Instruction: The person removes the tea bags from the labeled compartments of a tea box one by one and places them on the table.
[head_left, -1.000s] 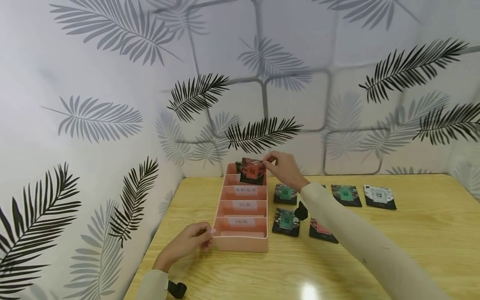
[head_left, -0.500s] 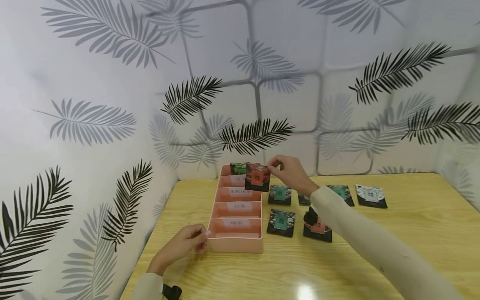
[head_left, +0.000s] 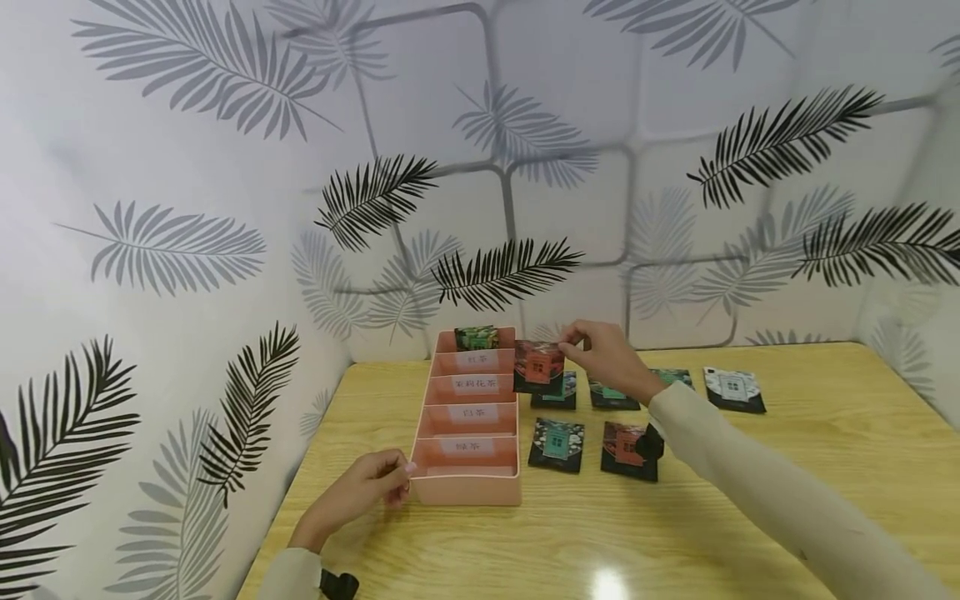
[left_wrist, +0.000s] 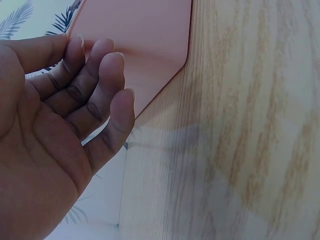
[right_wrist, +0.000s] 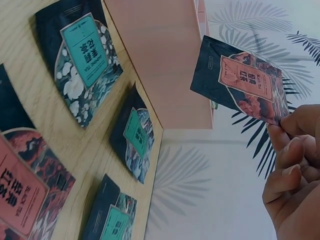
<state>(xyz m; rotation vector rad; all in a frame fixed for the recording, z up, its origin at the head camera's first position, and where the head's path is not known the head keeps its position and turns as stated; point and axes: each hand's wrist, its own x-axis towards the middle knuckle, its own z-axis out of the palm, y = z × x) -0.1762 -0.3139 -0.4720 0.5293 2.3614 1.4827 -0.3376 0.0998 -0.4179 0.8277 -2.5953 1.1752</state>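
My right hand (head_left: 602, 357) pinches a dark sachet with a red label (head_left: 538, 367) by its upper right corner, thumb against fingertips. In the right wrist view this tea sachet (right_wrist: 240, 80), printed "black tea", is held in the air next to the pink box's side. The pink divided box (head_left: 467, 490) stands on the table, with labelled compartments in a row. A green-patterned sachet (head_left: 477, 337) sits in its farthest compartment. At the box's near left corner, my left hand (head_left: 363, 492) holds the rim between thumb and curled fingers; in the left wrist view the fingers (left_wrist: 120, 107) partly cover the wall.
Right of the box lie several sachets: a green-labelled one (head_left: 556, 444), a red-labelled one (head_left: 630, 450), a white one (head_left: 733, 388) and more green-labelled ones behind. A patterned wall (head_left: 555, 208) borders the wooden table (head_left: 480, 554) at the back and left.
My right hand has carried the red-labelled sachet from over the box's far compartments rightward and nearer, past its right edge. The green-patterned sachet in the far compartment is now uncovered. My left hand stays at the corner.
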